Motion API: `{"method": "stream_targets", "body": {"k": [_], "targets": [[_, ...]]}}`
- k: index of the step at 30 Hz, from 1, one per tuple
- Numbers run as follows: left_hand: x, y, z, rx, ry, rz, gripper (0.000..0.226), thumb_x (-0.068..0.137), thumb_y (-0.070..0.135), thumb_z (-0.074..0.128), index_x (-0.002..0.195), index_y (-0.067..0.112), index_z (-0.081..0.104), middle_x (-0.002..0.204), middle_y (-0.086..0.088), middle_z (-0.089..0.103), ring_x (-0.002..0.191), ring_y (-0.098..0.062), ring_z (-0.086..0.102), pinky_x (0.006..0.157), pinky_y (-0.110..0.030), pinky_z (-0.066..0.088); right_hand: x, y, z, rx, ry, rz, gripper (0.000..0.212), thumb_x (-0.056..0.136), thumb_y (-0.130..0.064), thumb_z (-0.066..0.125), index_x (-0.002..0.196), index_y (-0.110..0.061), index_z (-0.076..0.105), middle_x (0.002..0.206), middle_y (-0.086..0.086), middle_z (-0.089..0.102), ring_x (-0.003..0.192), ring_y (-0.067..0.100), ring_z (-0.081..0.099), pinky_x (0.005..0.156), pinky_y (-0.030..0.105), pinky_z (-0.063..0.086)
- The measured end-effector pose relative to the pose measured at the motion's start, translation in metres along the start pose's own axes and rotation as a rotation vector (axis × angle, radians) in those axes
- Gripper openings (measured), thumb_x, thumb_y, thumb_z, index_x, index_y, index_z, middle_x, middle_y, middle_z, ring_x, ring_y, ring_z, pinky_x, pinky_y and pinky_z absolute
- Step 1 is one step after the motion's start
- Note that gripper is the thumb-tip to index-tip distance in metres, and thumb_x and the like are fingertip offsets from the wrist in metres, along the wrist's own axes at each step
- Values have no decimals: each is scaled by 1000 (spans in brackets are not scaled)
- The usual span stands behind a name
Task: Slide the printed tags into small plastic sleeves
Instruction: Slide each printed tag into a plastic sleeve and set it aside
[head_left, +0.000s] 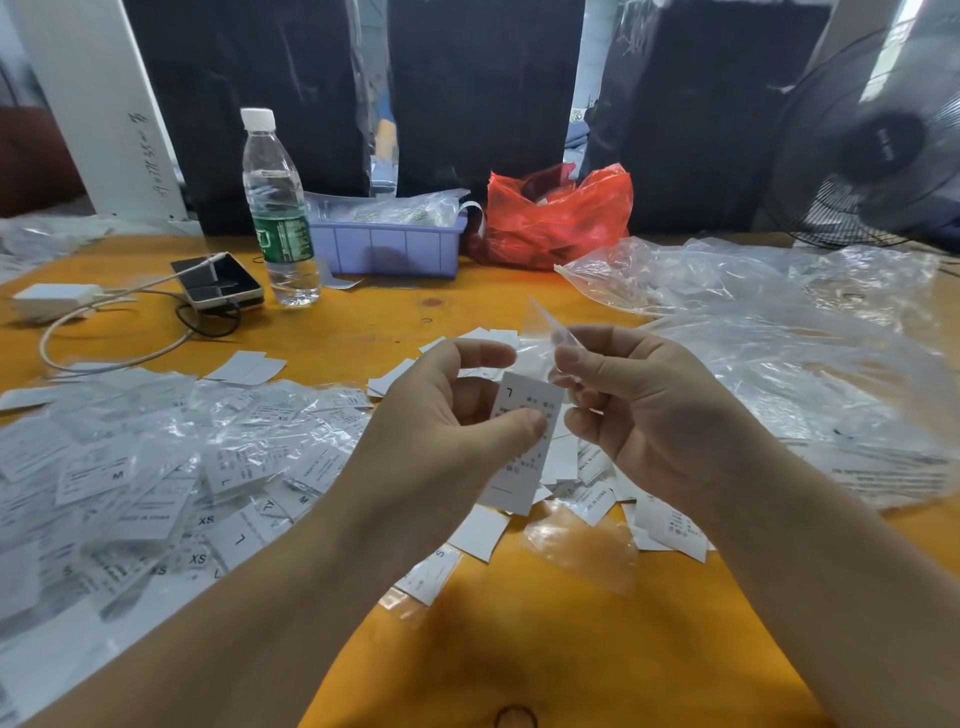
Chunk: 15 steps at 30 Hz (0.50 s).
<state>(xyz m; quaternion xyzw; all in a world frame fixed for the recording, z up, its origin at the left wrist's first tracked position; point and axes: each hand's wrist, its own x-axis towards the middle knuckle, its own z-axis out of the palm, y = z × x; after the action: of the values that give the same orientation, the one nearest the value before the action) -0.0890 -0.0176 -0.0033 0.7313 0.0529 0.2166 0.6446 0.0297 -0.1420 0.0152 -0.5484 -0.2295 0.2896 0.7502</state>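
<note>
Above the orange tabletop (519, 639), the left hand (441, 415) pinches a white tag (524, 447) marked L between thumb and fingers. The right hand (639, 410) pinches what looks like a clear sleeve (545, 325), its edges hard to trace. Bagged tags (156, 467) lie heaped at left.

Bare orange worktop (519, 649) in near centre between forearms: open passage. Second bare strip mid-worktop, ahead of hands, between phone (218, 283) and clear bags (753, 291). Left side blocked by heap of sleeved tags (156, 467). Loose tags (597, 493) crowd spot under hands. Right side covered by crumpled clear bags. Far edge lined: water bottle (278, 208) upright, purple bin (387, 249), red bag (556, 218). Charger cable (104, 358) loops across far left. Fan (878, 140) at far right.
</note>
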Motion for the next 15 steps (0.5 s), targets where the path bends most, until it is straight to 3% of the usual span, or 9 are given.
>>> {"method": "stream_targets", "body": {"k": [9,12,15], "targets": [[0,2,1,-37,8,-14,47,67,27,73,111,33,55,88,2,76,83,-17,73,65,-24,56,-1,2,0,-125,-1,-123,24,67,-20,71,88,-11,64,61,-1,65,53,10,48,54,23,46],[0,1,1,-3,26,-41,38,71,28,72,106,36,60,86,4,75,83,-16,72,64,-25,54,-4,3,0,-236,-2,-218,20,70,-23,69,86,-12,65,61,-3,65,54,12,49,54,24,45],[1,0,0,69,101,-68,24,87,15,65,88,39,63,77,-2,69,63,-8,64,51,-17,47,-6,6,1,-343,-2,-298,12,83,-17,67,94,-13,65,60,-4,67,54,12,54,53,22,47]]}}
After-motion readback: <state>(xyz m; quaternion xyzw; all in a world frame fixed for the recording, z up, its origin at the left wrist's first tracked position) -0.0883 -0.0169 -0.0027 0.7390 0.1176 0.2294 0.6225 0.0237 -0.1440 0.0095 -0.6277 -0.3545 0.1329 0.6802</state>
